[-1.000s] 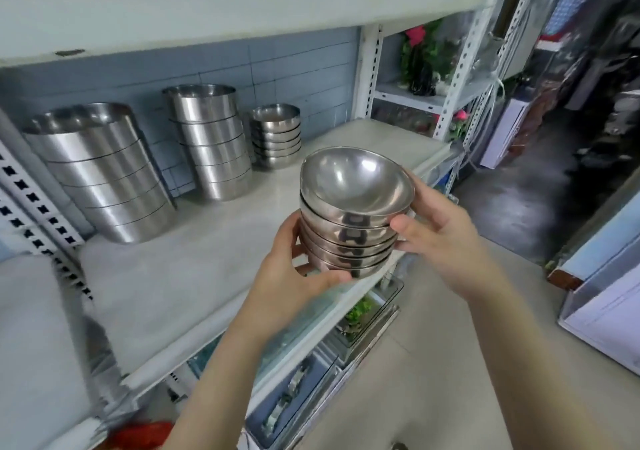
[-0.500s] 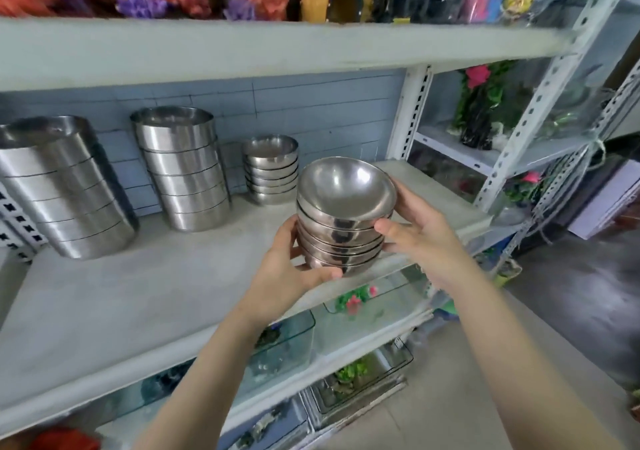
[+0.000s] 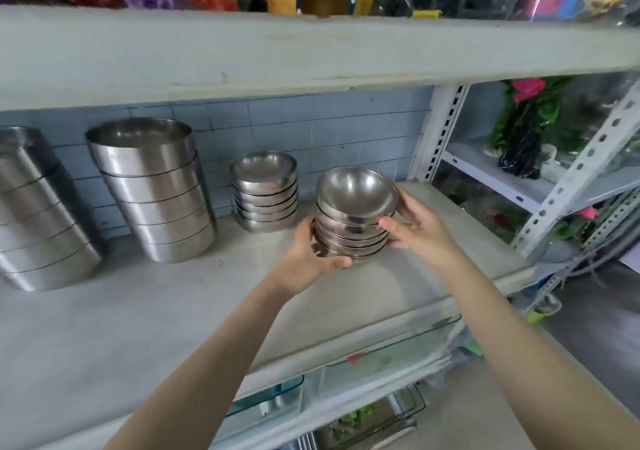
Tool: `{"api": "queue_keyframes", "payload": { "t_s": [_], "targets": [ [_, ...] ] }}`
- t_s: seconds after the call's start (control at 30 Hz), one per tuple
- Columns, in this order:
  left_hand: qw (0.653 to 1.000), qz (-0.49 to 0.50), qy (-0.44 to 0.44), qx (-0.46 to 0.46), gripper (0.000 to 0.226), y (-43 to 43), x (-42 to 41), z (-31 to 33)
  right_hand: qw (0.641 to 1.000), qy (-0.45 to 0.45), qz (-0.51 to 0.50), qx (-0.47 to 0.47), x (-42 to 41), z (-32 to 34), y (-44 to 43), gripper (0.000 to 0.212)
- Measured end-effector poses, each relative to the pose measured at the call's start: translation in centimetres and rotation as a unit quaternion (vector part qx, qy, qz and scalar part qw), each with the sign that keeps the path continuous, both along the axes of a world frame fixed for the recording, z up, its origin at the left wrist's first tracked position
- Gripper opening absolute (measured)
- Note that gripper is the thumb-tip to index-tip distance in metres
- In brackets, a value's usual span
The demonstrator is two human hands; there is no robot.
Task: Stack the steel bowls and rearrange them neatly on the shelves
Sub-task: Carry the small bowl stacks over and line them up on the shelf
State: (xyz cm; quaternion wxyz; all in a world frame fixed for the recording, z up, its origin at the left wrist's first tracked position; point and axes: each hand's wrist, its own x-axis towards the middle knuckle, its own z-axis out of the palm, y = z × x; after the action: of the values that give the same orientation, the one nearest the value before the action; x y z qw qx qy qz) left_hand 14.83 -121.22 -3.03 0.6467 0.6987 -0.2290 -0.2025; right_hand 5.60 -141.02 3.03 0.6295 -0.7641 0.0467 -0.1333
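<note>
Fingers of the left hand point(image 3: 308, 259) curl under a stack of small steel bowls point(image 3: 353, 214), and the right hand point(image 3: 422, 231) grips its right side, above the middle shelf point(image 3: 173, 311). Just left stands a matching stack point(image 3: 265, 193); farther left, two taller stacks of wide bowls point(image 3: 156, 193).

bowl stack point(image 3: 353, 223) moved deeper over the shelf point(image 3: 138, 328), maybe resting.

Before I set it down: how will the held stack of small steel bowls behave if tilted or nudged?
Probably rigid: the held stack is polished steel. Likely slippery: the top bowl sits tilted, so bowls may slide apart. The left hand and right hand grip opposite sides, suggesting it needs steadying.
</note>
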Motion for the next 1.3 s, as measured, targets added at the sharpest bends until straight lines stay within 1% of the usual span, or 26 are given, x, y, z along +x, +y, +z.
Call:
{"api": "queue_keyframes", "payload": {
  "t_s": [0.07, 0.13, 0.23, 0.33, 0.43, 0.5, 0.6, 0.7, 0.8, 0.9, 1.03, 1.3],
  "targets": [
    [1.000, 0.012, 0.005, 0.011, 0.099, -1.0, 1.1, -0.2, 1.000, 0.016, 0.002, 0.004, 1.8, -0.4, -1.3, 0.087],
    [1.000, 0.025, 0.010, 0.016, 0.097, -2.0, 2.2, -0.5, 0.999, 0.031, 0.010, 0.006, 3.8, -0.7, -2.5, 0.089],
    [0.997, 0.065, 0.008, 0.028, 0.092, -3.4, 3.7, -0.9, 0.998, 0.042, 0.035, 0.023, 6.4, -0.9, -3.9, 0.079],
    [0.995, 0.090, 0.003, 0.036, 0.103, -4.8, 5.4, -1.5, 0.996, 0.048, 0.051, 0.048, 8.8, -1.3, -5.6, 0.074],
    [0.990, 0.119, -0.021, 0.078, 0.111, -5.9, 6.7, -1.3, 0.995, 0.059, 0.075, 0.043, 11.2, -1.2, -7.1, 0.083],
    [0.983, 0.142, -0.032, 0.115, 0.119, -6.4, 7.6, -1.3, 0.993, 0.056, 0.093, 0.035, 12.7, -1.1, -7.9, 0.079],
    [0.974, 0.168, -0.057, 0.139, 0.111, -6.9, 8.6, -1.4, 0.992, 0.049, 0.117, 0.025, 14.6, -1.3, -8.6, 0.076],
    [0.976, 0.168, -0.082, 0.112, 0.098, -7.3, 8.8, -0.9, 0.989, 0.041, 0.138, 0.030, 15.9, -1.8, -8.8, 0.076],
    [0.984, 0.157, -0.085, 0.025, 0.084, -7.5, 8.5, 0.0, 0.990, 0.031, 0.135, 0.028, 16.5, -2.3, -9.0, 0.082],
    [0.978, 0.174, -0.113, -0.008, 0.082, -7.8, 8.5, 0.8, 0.990, 0.023, 0.138, 0.026, 16.8, -2.5, -9.2, 0.073],
    [0.976, 0.181, -0.120, -0.018, 0.078, -8.2, 8.1, 0.9, 0.989, 0.029, 0.145, 0.027, 17.0, -2.5, -9.4, 0.069],
    [0.975, 0.184, -0.122, 0.001, 0.080, -7.9, 8.4, 0.5, 0.986, 0.036, 0.160, 0.015, 17.2, -2.2, -9.4, 0.075]
  ]
}}
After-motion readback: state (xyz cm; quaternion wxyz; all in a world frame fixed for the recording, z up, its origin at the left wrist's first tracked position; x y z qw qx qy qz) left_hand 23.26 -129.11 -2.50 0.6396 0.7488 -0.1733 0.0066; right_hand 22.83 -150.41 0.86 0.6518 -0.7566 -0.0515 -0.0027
